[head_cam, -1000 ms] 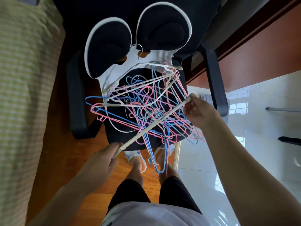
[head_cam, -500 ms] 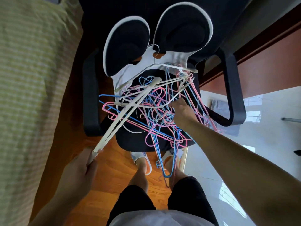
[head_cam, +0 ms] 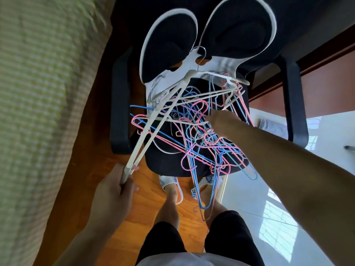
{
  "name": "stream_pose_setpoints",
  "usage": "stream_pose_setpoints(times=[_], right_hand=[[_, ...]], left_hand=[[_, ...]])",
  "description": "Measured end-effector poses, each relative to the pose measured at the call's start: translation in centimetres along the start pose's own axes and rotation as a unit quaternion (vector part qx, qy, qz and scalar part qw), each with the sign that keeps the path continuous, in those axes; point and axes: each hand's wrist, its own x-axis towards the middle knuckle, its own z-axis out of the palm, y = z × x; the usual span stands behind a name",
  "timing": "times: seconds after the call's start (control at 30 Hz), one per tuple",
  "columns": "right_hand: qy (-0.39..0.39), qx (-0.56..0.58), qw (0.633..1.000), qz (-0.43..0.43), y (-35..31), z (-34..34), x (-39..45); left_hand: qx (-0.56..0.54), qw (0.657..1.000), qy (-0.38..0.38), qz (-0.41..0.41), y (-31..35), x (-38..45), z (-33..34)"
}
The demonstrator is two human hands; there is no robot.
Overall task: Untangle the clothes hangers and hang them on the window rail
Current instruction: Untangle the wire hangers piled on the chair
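On the seat of a black office chair (head_cam: 294, 104), a tangle of hangers (head_cam: 194, 135) is heaped: thin pink and blue wire ones knotted through a few thicker cream plastic ones, some loops spilling over the front edge toward the person's slippered feet. One end of a cream hanger (head_cam: 153, 127) is clenched in the left hand (head_cam: 113, 191) at the lower left, the hanger drawn out at a slant while its far end remains buried near the chair back. The right hand (head_cam: 221, 120) is sunk into the middle of the heap; whether it is gripping a wire or merely pressing the pile down cannot be told, since the fingers are hidden among the loops. The wire hangers are judged light, springy and easily bent, their hooks apt to snag; the plastic one is judged stiffer, best held at a shoulder end as it is now. The window rail is not in view. Blur smears the chair back and the bedding (head_cam: 38, 93) at left.
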Motion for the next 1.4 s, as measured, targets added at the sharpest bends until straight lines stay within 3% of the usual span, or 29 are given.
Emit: stream_pose_setpoints(times=[0.1, 0.2, 0.5, 0.73, 0.83, 0.93, 1.03, 1.13, 1.23, 1.3, 1.4], right_hand=[[0.027, -0.019, 0.999, -0.007, 0.0, 0.1, -0.3], [0.104, -0.023, 0.994, -0.008, -0.4, -0.3, -0.9], [0.303, 0.125, 0.944, 0.043, 0.6, -0.6, -8.2], [0.376, 0.214, 0.897, 0.087, 0.3, -2.3, -18.6], [0.374, 0.188, 0.907, 0.055, 0.5, -2.4, -23.1], [0.353, 0.243, 0.895, 0.126, 0.1, -1.8, -28.6], [0.379, 0.338, 0.831, 0.226, -1.4, -1.3, -34.9], [0.293, 0.405, 0.802, 0.327, -2.8, 0.2, -40.1], [0.223, 0.477, 0.735, 0.427, -3.9, 3.0, -43.3], [0.233, 0.572, 0.651, 0.44, -4.1, 3.8, -44.5], [0.289, 0.75, 0.44, 0.401, -4.0, 3.7, -47.5]], left_hand=[[0.005, 1.0, 0.003, -0.019, 0.1, -0.2, -0.6], [0.018, 0.999, 0.02, -0.029, -0.1, -0.2, -1.1], [-0.016, 0.999, 0.018, -0.022, 2.8, 0.8, -2.1], [-0.025, 0.997, -0.02, 0.072, 9.7, 1.6, -3.9], [-0.021, 0.99, -0.048, 0.134, 12.9, 1.3, -3.6], [-0.002, 0.982, -0.089, 0.165, 15.8, 0.5, -2.9], [0.014, 0.974, -0.122, 0.189, 18.7, -0.5, -2.1], [0.023, 0.972, -0.12, 0.202, 21.7, -1.8, -0.8], [0.007, 0.973, -0.113, 0.202, 24.0, -4.4, 0.5], [-0.019, 0.973, -0.132, 0.189, 24.6, -6.3, 1.0], [-0.052, 0.968, -0.172, 0.174, 24.6, -10.0, 2.2]])
